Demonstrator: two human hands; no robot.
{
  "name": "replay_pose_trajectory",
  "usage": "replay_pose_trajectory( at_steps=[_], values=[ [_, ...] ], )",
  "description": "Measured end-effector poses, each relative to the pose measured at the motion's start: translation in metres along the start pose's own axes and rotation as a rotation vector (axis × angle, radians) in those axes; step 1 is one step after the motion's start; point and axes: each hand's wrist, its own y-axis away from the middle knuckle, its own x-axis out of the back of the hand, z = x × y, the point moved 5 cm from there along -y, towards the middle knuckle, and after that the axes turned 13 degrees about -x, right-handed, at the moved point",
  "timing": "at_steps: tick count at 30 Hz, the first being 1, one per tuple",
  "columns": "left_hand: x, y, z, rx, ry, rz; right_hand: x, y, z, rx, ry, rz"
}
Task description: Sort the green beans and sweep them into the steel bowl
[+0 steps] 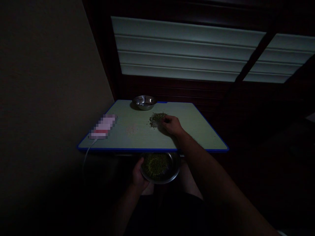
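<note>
My left hand (137, 175) grips the rim of a steel bowl (175, 167) filled with small green grains, held just below the near edge of a small table (197, 131). My right hand (172, 125) rests on the tabletop with its fingers curled against a small pile of green grains (156, 118). Whether the fingers hold any grains is hidden in the dim light.
A second, empty-looking steel bowl (144, 102) stands at the table's far edge. A pink and red object (103, 126) with a white cable lies at the left of the table. A faint pale patch (131, 129) marks the middle. A wall is at left and window blinds (187, 49) behind.
</note>
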Motion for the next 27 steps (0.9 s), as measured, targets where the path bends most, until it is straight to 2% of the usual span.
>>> replay_pose_trajectory(
  at_steps=[6, 17, 23, 27],
  values=[
    [-0.0003, -0.0008, 0.0005, -0.015, 0.015, -0.01, 0.0055, 0.0, -0.0001, -0.027, -0.035, 0.054],
    [-0.0014, -0.0011, 0.0014, -0.043, 0.026, -0.042, 0.0103, 0.0003, 0.0009, -0.038, 0.078, 0.136],
    [-0.004, -0.0011, 0.0018, -0.049, 0.029, -0.07, 0.005, -0.003, 0.0056, 0.0, 0.066, 0.098],
    [-0.0027, -0.0016, 0.0026, -0.056, 0.011, -0.024, 0.0066, -0.0027, 0.004, -0.007, 0.048, 0.103]
  ],
)
